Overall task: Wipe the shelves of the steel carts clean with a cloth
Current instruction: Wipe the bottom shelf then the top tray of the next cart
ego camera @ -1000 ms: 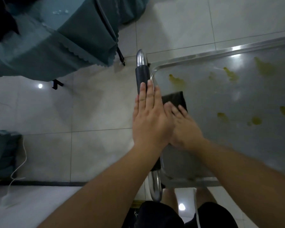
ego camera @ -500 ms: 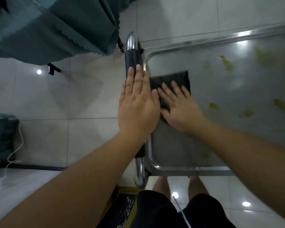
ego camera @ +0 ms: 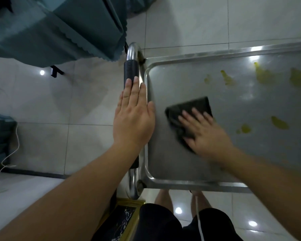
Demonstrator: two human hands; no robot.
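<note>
Change: the cloth (ego camera: 189,115) and the right hand (ego camera: 207,134) have slid away from the handle side of the shelf toward its middle; half a second ago they lay right beside the left hand, now a bare strip of steel separates them.
Smears: the yellow-green smear near the far left corner of a second ago is gone; the rest remain.
Left hand: the left hand (ego camera: 133,117) lies flat on the cart handle (ego camera: 131,73), fingers straight and together, thumb reaching to the shelf's raised rim; its place on the handle is unchanged.
Right hand: palm down on the cloth, fingers spread and nearly straight, pressing rather than gripping; motion blur softens the fingertips, so the thumb's position is hard to tell.
Cloth: dark, folded, flat on the shelf, its far corner showing beyond the fingers.
Shelf: the top shelf (ego camera: 181,80) is a shallow steel tray with a raised rim; it holds the cloth and the yellow-green smears (ego camera: 278,123), which lie to the right and far right of the cloth.
Surroundings: pale tiled floor (ego camera: 87,105); teal draped fabric (ego camera: 59,28) at upper left, near the handle's far end.
</note>
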